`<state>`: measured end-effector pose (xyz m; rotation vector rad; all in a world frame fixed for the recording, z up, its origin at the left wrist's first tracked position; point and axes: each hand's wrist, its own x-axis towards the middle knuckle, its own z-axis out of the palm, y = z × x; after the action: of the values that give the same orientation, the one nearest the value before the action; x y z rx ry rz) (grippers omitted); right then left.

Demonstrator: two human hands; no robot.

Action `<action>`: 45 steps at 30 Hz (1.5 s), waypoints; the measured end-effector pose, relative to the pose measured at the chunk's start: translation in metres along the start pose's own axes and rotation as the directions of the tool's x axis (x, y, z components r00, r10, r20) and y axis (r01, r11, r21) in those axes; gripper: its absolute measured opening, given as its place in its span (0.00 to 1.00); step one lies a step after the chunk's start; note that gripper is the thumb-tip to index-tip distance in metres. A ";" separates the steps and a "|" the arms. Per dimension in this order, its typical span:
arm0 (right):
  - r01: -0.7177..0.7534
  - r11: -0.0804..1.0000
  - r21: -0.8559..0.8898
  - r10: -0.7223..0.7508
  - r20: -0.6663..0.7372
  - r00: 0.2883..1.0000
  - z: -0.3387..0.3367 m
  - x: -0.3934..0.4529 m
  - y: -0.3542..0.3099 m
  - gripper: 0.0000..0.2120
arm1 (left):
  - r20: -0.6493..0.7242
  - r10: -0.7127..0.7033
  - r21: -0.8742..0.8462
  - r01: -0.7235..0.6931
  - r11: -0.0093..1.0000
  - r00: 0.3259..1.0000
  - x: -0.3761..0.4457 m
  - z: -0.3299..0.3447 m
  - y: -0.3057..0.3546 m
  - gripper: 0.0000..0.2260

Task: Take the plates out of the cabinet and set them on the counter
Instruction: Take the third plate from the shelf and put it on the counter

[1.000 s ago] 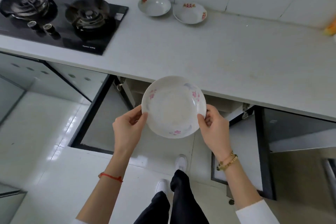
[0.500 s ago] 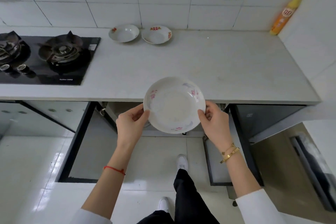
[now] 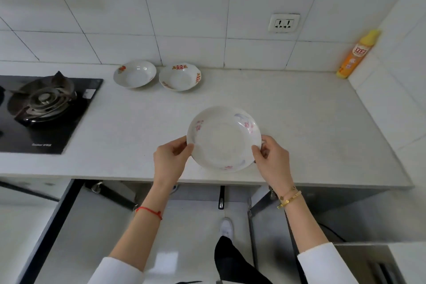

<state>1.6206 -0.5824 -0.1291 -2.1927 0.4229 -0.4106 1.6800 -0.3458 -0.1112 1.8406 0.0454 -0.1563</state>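
Observation:
I hold a white plate with pink flowers [image 3: 223,138] by its rim, over the front part of the white counter [image 3: 299,122]. My left hand [image 3: 171,159] grips its left edge and my right hand [image 3: 273,159] grips its right edge. I cannot tell whether the plate touches the counter. Two more plates stand side by side at the back of the counter by the wall: one with a red flower mark [image 3: 134,74] and one with red patterns on its rim [image 3: 179,77]. The cabinet below the counter stands open [image 3: 207,191], its doors swung out to both sides.
A black gas hob [image 3: 43,108] lies at the left of the counter. An orange and yellow bottle [image 3: 355,55] stands in the back right corner, below a wall socket [image 3: 284,23]. The open cabinet doors [image 3: 46,233] flank my legs.
Both hands have lifted the plate from in front of the open cabinet up and forward over the counter's front part. My view has risen toward the wall.

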 end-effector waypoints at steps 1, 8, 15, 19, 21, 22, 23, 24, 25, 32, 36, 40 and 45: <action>0.009 1.000 -0.012 -0.009 0.010 1.000 -0.002 0.018 0.005 0.06 | 0.003 0.002 0.019 -0.002 1.000 1.000 0.014 0.010 0.003 0.06; -0.019 0.999 -0.026 0.022 0.084 0.996 -0.009 0.133 0.035 0.04 | 0.002 -0.023 0.039 0.023 0.999 1.000 0.107 0.071 0.025 0.08; -0.059 0.997 -0.056 0.067 0.147 0.987 0.012 0.236 0.059 0.06 | -0.041 -0.056 0.065 0.058 0.996 0.998 0.198 0.114 0.037 0.12; -0.109 0.991 -0.082 0.121 0.168 0.978 0.033 0.286 0.072 0.06 | -0.052 -0.090 0.074 0.094 0.993 0.995 0.253 0.134 0.030 0.12; -0.140 0.986 -0.086 0.153 0.173 0.973 0.046 0.308 0.078 0.06 | -0.055 -0.104 0.085 0.109 0.990 0.993 0.278 0.142 0.025 0.12; -0.149 0.985 -0.090 0.163 0.177 0.971 0.052 0.319 0.081 0.06 | -0.060 -0.115 0.085 0.120 0.989 0.992 0.290 0.146 0.023 0.12; -0.155 0.983 -0.094 0.170 0.183 0.968 0.059 0.329 0.084 0.06 | -0.065 -0.127 0.082 0.132 0.988 0.990 0.302 0.149 0.020 0.12; -0.160 0.982 -0.096 0.176 0.191 0.966 0.065 0.338 0.086 0.06 | -0.071 -0.140 0.080 0.146 0.986 0.988 0.313 0.152 0.017 0.12; -0.165 0.981 -0.098 0.182 0.199 0.963 0.071 0.347 0.089 0.07 | -0.074 -0.156 0.078 0.162 0.984 0.985 0.324 0.154 0.014 0.12; -0.181 0.977 -0.114 0.202 0.226 0.953 0.116 0.398 0.103 0.09 | -0.115 -0.297 -0.036 0.295 0.955 0.948 0.383 0.164 -0.016 0.13; -0.213 0.968 -0.131 0.239 0.233 0.943 0.135 0.416 0.112 0.09 | -0.109 -0.367 -0.130 0.353 0.927 0.924 0.402 0.167 -0.030 0.13; -0.237 0.958 -0.163 0.271 0.243 0.931 0.149 0.425 0.119 0.09 | -0.101 -0.392 -0.160 0.374 0.913 0.914 0.413 0.172 -0.040 0.14; -0.250 0.951 -0.183 0.289 0.230 0.929 0.160 0.430 0.124 0.09 | -0.058 -0.378 -0.144 0.366 0.919 0.924 0.419 0.176 -0.046 0.16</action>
<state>2.0522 -0.7324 -0.2596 -2.2528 0.6203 0.0574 2.0752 -0.5234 -0.2567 1.6907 0.4587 -0.3339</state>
